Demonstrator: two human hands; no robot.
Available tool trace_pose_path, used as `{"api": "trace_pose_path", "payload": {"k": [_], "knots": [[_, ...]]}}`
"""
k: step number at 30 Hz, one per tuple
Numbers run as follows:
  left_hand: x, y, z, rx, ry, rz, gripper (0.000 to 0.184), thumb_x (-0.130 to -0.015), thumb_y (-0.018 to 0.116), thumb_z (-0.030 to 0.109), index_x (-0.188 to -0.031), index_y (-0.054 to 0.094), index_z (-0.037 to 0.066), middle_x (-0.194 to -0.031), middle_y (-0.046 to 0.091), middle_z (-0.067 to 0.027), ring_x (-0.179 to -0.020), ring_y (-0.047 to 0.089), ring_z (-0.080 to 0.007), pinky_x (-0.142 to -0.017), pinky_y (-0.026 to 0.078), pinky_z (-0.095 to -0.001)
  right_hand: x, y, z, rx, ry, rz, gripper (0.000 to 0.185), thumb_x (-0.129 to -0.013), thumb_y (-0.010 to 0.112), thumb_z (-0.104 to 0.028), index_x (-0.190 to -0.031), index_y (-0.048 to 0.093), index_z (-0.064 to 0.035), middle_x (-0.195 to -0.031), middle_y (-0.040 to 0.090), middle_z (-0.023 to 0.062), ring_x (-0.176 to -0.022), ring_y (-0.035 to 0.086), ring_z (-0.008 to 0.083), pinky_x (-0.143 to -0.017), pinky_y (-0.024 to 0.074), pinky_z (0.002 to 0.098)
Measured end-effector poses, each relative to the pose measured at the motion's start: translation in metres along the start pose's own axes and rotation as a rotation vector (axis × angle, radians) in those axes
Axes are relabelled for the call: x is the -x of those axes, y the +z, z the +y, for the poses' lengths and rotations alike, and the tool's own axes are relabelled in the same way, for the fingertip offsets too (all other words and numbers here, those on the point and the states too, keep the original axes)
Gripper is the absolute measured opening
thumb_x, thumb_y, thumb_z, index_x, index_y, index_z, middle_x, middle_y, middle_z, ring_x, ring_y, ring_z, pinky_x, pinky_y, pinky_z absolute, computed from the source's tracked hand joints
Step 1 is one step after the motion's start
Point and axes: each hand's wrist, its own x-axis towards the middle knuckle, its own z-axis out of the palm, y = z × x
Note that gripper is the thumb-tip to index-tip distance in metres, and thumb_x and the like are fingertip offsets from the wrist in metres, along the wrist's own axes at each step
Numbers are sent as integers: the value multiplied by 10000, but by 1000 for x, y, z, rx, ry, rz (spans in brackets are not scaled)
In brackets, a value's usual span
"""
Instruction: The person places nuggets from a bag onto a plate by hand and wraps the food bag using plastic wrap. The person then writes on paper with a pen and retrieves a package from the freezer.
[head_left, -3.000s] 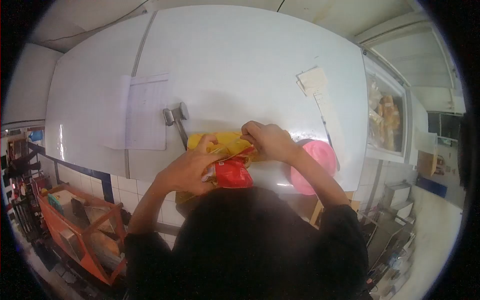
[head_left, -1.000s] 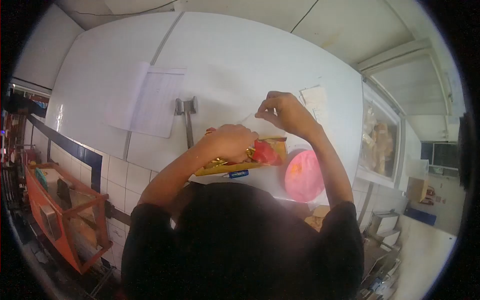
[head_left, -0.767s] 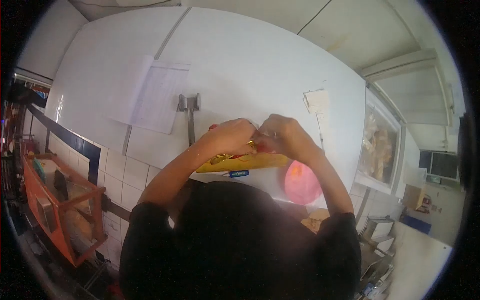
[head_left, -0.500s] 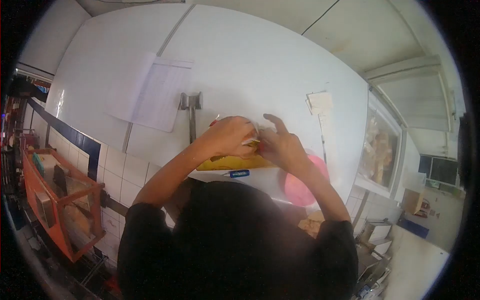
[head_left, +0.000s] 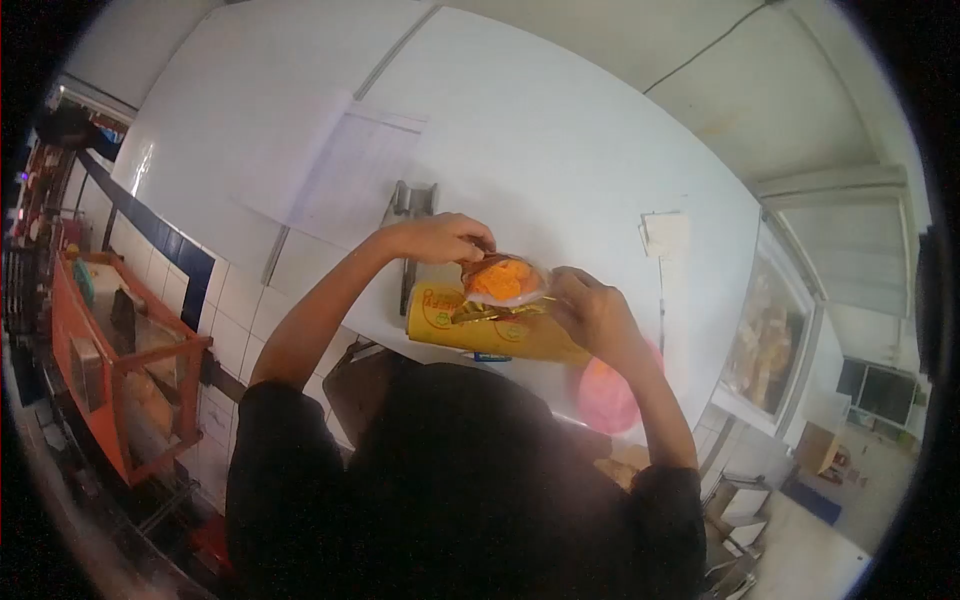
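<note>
A small packet with a gold foil-like side is stretched between my hands, its mouth spread so the orange contents show. My left hand pinches the packet's left edge. On the other edge, the fingers of my right hand are closed. Below the packet lies a larger yellow bag with red print, flat on the white table. What exactly the orange stuff is, I cannot tell. A grey metal tool with a wide head and long handle lies just beyond my left hand.
Near my right forearm sits a pink round object. A blue marker is partly covered at the table's near edge. Printed sheets lie at the left, a small paper at the right. An orange-framed cart stands lower left.
My hands have moved apart, and the packet between them now gapes, showing its orange contents. The yellow bag is more exposed, and the blue marker is now mostly hidden. The view has shifted slightly.
</note>
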Motion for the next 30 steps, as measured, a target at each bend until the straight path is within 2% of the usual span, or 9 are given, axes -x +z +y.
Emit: {"api": "trace_pose_path", "payload": {"k": [1, 5, 10, 14, 16, 20, 25, 27, 30], "knots": [[-3, -6, -2, 46, -45, -130, 471, -897, 611, 101, -1350, 628, -26, -1347, 672, -177, -1241, 644, -258, -1083, 506, -378, 1, 1, 0, -2, -12, -7, 318, -864, 748, -102, -1148, 606, -80, -1144, 690, 122, -872, 702, 415, -728, 581, 503], [3, -24, -4, 169, -222, -140, 537, -819, 627, 58, -1348, 630, -27, -1335, 678, -173, -1192, 658, -260, -1039, 520, -378, -2, 0, 2, -6, 25, -41, 291, -864, 758, -73, -1114, 609, -62, -1158, 706, 132, -870, 713, 409, -730, 588, 478], [7, -10, -29, -21, -128, -152, 371, -892, 707, 132, -1233, 678, -13, -1131, 743, -137, -992, 700, -238, -891, 551, -382, -3, 0, 0, 4, 65, -76, 311, -864, 752, -28, -1148, 627, -49, -1195, 721, 151, -915, 725, 402, -768, 596, 453], [0, -7, -35, -235, -117, -106, 302, -938, 732, 179, -1175, 693, -5, -1036, 753, -139, -941, 701, -219, -813, 546, -389, -1, 2, 3, -21, 11, -38, 291, -865, 744, -29, -1112, 593, -55, -1183, 711, 133, -903, 712, 415, -752, 590, 476], [4, -2, -41, -283, 74, 94, 217, -906, 714, 119, -1065, 686, -26, -954, 733, -93, -809, 680, -177, -694, 527, -372, 0, 2, 3, -7, -19, -17, 268, -864, 744, -43, -1057, 559, -58, -1172, 701, 116, -881, 709, 415, -729, 586, 496], [6, -5, -50, -122, 35, 56, 166, -938, 721, 112, -1034, 672, -15, -962, 745, -141, -938, 711, -210, -803, 553, -381, 1, -3, 10, -75, 12, -39, 278, -854, 762, -18, -1063, 581, -41, -1162, 706, 140, -900, 714, 412, -751, 597, 461], [8, 3, -53, 544, -73, -2, 112, -984, 625, 82, -1062, 646, 5, -1123, 709, -106, -1037, 722, -199, -887, 584, -357, 2, 1, 34, -267, 111, -68, 302, -872, 737, 56, -1138, 613, -14, -1216, 720, 160, -987, 751, 349, -839, 608, 386], [9, 7, -48, 544, -107, -19, 170, -994, 602, 92, -1131, 650, 3, -1167, 696, -102, -1022, 720, -192, -884, 584, -345, 3, 3, 43, -439, 148, -66, 298, -892, 710, 79, -1163, 616, 3, -1280, 719, 165, -1061, 754, 296, -894, 600, 359], [6, 7, -43, 544, -168, -36, 280, -999, 580, 106, -1249, 657, 5, -1185, 692, -87, -983, 710, -175, -871, 575, -321, 2, 0, 47, -332, 157, -100, 295, -892, 713, 83, -1160, 610, 12, -1309, 715, 169, -1091, 747, 280, -911, 601, 358]]}}
